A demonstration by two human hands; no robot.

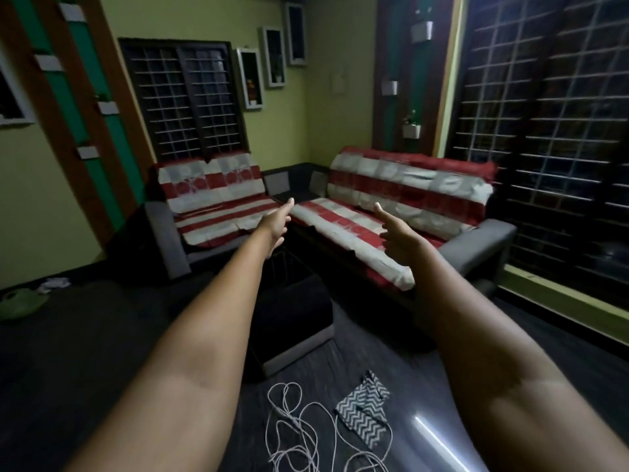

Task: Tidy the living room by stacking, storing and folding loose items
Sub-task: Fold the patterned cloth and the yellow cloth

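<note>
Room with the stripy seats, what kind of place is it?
Most likely a home living room: a long sofa and an armchair meet in the corner, and small frames hang on the wall.

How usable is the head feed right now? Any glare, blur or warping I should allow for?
Head view: dim overall, and the floor is nearly black; one bright glare streak lies on the floor beside the zigzag cloth; wide-angle warping bends the window grille at right; the sofa covers look slightly smeared, while the white cord still reads clearly; both hands, left hand and right hand, are empty.
</note>
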